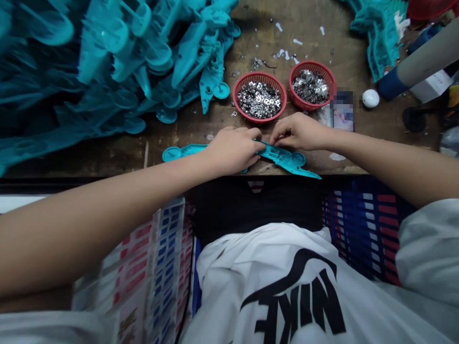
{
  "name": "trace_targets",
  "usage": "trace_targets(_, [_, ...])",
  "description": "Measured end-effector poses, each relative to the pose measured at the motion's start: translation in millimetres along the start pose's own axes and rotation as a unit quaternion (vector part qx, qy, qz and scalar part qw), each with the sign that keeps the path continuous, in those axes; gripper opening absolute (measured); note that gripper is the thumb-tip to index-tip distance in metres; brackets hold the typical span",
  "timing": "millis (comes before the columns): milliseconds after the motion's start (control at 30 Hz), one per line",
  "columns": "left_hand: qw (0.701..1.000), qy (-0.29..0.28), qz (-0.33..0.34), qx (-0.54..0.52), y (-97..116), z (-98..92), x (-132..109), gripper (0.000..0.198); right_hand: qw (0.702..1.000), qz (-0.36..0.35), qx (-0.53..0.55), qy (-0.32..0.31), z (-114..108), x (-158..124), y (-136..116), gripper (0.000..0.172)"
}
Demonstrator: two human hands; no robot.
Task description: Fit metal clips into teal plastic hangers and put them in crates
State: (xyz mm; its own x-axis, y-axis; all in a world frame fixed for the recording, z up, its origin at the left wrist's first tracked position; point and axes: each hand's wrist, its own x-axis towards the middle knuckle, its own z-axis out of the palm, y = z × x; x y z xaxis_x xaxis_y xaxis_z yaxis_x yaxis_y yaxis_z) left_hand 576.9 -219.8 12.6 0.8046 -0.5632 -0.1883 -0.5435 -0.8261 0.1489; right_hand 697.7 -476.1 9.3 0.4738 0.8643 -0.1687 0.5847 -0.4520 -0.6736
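Note:
A long teal plastic part (283, 158) lies along the table's front edge, its round and pointed ends sticking out past my hands. My left hand (236, 147) wraps over its middle and grips it. Thumb and fingertips of my right hand (292, 133) are pinched together at the part's upper edge; whatever they hold is too small or hidden to name. Just beyond my hands stands a red basket (234, 101) of small shiny metal pieces (260, 99). A second red basket (333, 81) with similar pieces is to its right.
A large heap of teal parts (118, 62) fills the left side, with more teal parts (376, 38) at the back right. A phone (343, 117), a white ball-like object (370, 98) and a grey-blue tube (423, 62) are on the right. Plastic crates (161, 267) flank my legs.

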Motion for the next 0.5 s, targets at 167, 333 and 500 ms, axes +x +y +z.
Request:
trace_targets(167, [1.000, 0.007, 0.003, -0.002, -1.8, 2.6, 0.9, 0.046, 1.000, -0.024, -0.016, -0.005, 4.4, -0.9, 0.6, 0.025])
trace_targets(333, [1.000, 0.003, -0.006, -0.005, -0.5, 2.5, 1.7, 0.045, 0.999, -0.041, -0.029, -0.002, 5.4, -1.7, -2.7, 0.024])
trace_targets(500, [0.999, 0.014, -0.016, -0.032, -0.6, 5.6, 3.4, 0.043, 0.997, -0.065, -0.043, -0.010, 7.5, -2.0, -1.5, 0.025])
